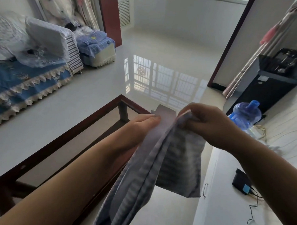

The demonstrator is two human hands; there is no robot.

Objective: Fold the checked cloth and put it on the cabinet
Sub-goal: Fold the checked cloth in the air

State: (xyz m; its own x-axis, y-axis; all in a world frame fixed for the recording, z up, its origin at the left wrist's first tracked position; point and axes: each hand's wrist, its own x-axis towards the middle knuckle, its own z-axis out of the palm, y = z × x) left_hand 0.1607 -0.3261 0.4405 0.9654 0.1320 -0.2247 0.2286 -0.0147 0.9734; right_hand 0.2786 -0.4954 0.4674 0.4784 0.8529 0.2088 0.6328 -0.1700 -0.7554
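The checked cloth, grey-blue with pale stripes, hangs in the air in front of me, bunched into long vertical folds. My left hand pinches its top edge at the left. My right hand grips the upper edge a little to the right, fingers curled over the fabric. The cloth's lower end drops out of the bottom of the view. A white cabinet with a metal handle lies at the lower right, below my right forearm.
A dark wooden glass-topped table stands under my left arm. A small black device with cables rests on the cabinet. A blue water bottle and a black dispenser stand at the right. A covered sofa lines the left.
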